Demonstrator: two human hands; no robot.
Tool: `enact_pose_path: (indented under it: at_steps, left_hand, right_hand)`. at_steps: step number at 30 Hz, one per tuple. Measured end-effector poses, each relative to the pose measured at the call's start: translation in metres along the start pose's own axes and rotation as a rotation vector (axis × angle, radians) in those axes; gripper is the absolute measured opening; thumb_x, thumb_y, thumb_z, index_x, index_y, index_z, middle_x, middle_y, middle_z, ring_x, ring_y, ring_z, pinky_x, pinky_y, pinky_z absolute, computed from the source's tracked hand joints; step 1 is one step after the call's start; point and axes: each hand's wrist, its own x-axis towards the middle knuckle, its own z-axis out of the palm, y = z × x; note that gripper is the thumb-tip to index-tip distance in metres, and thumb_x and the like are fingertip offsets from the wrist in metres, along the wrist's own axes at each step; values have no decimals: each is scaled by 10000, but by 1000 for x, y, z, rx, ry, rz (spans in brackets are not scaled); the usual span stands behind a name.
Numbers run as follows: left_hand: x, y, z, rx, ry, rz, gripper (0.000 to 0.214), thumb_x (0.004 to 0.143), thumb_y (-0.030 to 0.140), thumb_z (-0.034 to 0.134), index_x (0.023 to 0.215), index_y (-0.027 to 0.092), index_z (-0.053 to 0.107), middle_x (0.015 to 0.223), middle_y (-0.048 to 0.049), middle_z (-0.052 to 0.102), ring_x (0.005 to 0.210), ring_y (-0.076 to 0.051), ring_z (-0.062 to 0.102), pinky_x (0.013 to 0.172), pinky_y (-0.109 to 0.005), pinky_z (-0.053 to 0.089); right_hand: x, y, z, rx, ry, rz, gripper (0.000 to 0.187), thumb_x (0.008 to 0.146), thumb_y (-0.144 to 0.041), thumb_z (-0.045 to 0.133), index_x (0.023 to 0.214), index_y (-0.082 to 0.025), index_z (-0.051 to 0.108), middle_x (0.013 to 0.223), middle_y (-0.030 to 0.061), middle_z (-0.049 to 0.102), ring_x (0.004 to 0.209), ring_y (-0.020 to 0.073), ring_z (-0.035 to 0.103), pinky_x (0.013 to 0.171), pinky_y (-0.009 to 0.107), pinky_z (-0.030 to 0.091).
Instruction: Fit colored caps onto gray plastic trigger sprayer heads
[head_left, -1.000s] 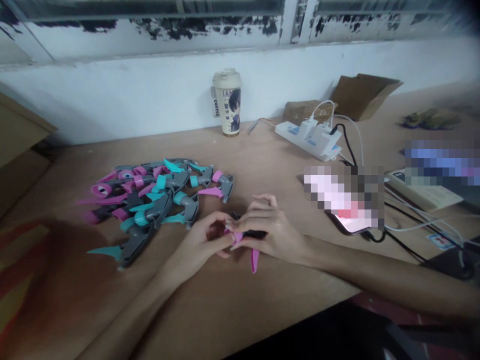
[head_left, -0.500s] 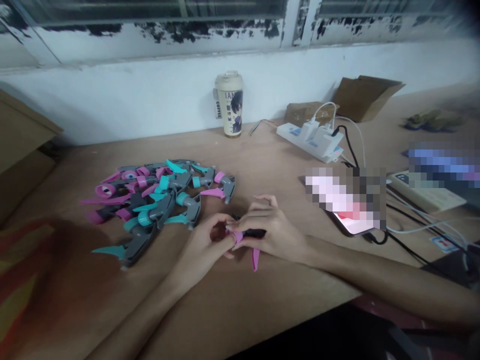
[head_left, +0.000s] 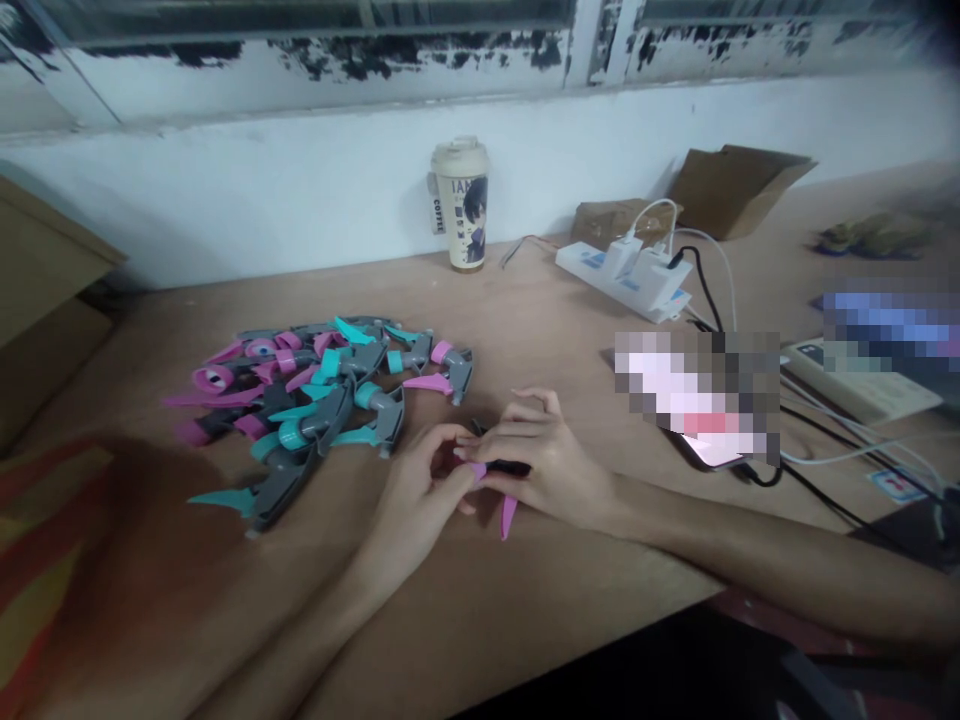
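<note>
Both my hands meet at the middle of the wooden table [head_left: 525, 330] around one spray-trigger head [head_left: 507, 480], dark grey with a pink trigger lever hanging down. My right hand [head_left: 544, 460] is closed over its dark body. My left hand [head_left: 424, 485] pinches the pink nozzle end with thumb and fingertips. Most of the part is hidden under my fingers. A pile of similar trigger heads [head_left: 315, 400], grey with pink or teal levers and nozzles, lies just left of my hands.
A lidded coffee cup [head_left: 460, 205] stands by the white wall. A white power strip [head_left: 622, 275] with chargers and cables lies at the back right, near cardboard boxes [head_left: 731, 190]. A phone [head_left: 712, 450] lies right of my hands. Another cardboard box [head_left: 45, 290] sits far left.
My left fingers have shifted slightly on the pink nozzle end and closed tighter on it. The right hand and the part stay in place. The view has drifted a little.
</note>
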Motion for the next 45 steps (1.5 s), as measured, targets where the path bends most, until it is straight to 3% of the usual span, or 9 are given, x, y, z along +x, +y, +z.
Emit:
enact_pose_path:
  at_steps: [10,14,17,22,34,38,42,45]
  left_hand:
    - [-2,-4,3,93,135,21,297,785,330,554,1059,218,538,1007,-48,601,812,-185,607,477,-217,505]
    - [-3,-4,1,318,281,95,216,739,341,634,876,197,550,822,-14,604,737,-166,601,579,-250,490]
    - [-3,0,0,488,276,137,132,768,326,602,754,196,585,779,-1,597,679,-141,578,624,-256,460]
    - [-6,5,1,627,259,153,128,800,295,552,764,215,645,791,1,625,679,-143,585,603,-246,418]
    - [-10,9,2,880,383,174,142,784,280,556,685,202,623,753,10,612,637,-134,572,555,-243,372]
    - [-4,7,-14,686,423,199,134,775,260,565,682,193,635,746,8,610,644,-130,569,604,-251,423]
    - [2,12,-22,207,252,72,182,785,342,568,772,183,654,758,-7,620,614,-126,577,550,-234,480]
    - [3,14,-20,103,148,10,183,779,343,586,759,173,652,721,-4,612,563,-104,550,517,-214,481]
  right_hand:
    - [0,-1,3,-96,72,6,99,819,-233,605,906,-248,649,890,-25,701,831,144,566,984,375,227]
    - [0,-5,5,-159,127,49,75,803,-231,611,870,-230,646,813,-13,685,826,162,568,971,379,246]
    - [-1,-6,6,-191,134,61,84,803,-214,598,871,-223,647,795,-8,672,830,168,558,968,384,247]
    - [-2,-6,8,-218,138,69,108,798,-215,601,894,-221,652,811,-10,667,833,166,539,961,379,247]
    - [1,-9,7,-193,154,129,83,767,-191,634,841,-226,648,800,-29,681,802,156,571,876,348,292]
    - [3,-5,-2,-93,163,245,126,746,-282,698,825,-209,633,850,-21,691,831,160,602,842,345,326]
    - [7,0,-8,154,153,280,226,717,-343,719,893,-227,637,890,-25,699,839,145,624,815,306,407]
    - [6,1,-7,264,145,252,267,714,-322,722,955,-243,640,961,-21,695,894,144,627,806,285,447]
